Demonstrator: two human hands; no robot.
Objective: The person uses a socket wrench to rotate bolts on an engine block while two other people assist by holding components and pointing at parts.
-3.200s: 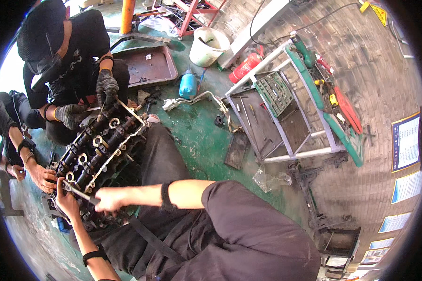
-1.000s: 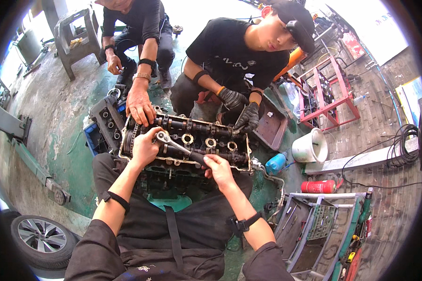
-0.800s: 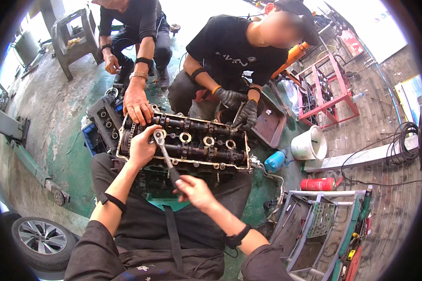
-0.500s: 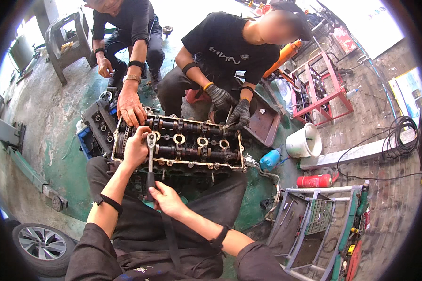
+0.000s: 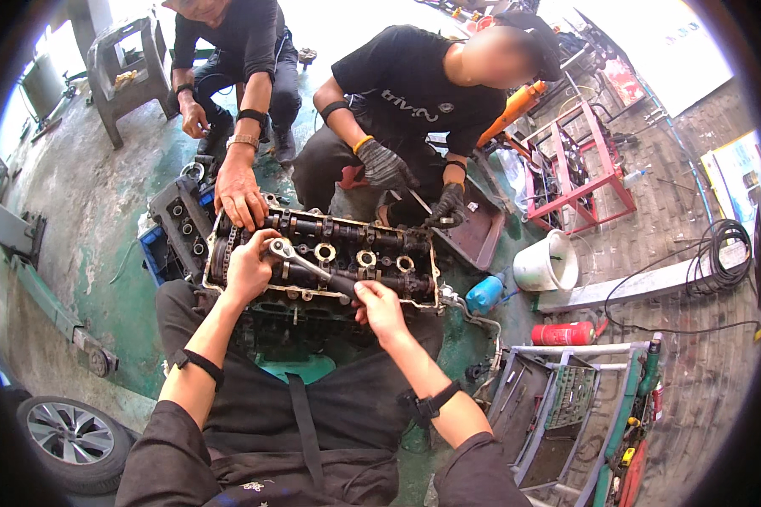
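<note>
My ratchet wrench (image 5: pixel 310 266) sits over the left part of the open engine (image 5: pixel 344 253), its round head near the chain end and its black handle toward 4 o'clock. My right hand (image 5: pixel 381 309) is closed around that handle. My left hand (image 5: pixel 250 268) is at the head, fingers curled against it; I cannot tell whether they wrap it fully, nor whether anything below it is seated.

I judge the wrench stiff, solid and heavier at the head, its bare steel likely slippery if oily. The dark grip is the place to pull from, with the other hand steadying the head. The engine looks far too heavy to shift easily.

Clocking outward from the head, a co-worker's bare hand (image 5: pixel 241 196) rests on the engine at 11, and 2 gloved hands (image 5: pixel 385 165) work around 2. A dark ribbed cover (image 5: pixel 180 216) lies between 9 and 10, a white bucket (image 5: pixel 535 264) stands at 3, and a red fire extinguisher (image 5: pixel 563 333) lies near 4.
</note>
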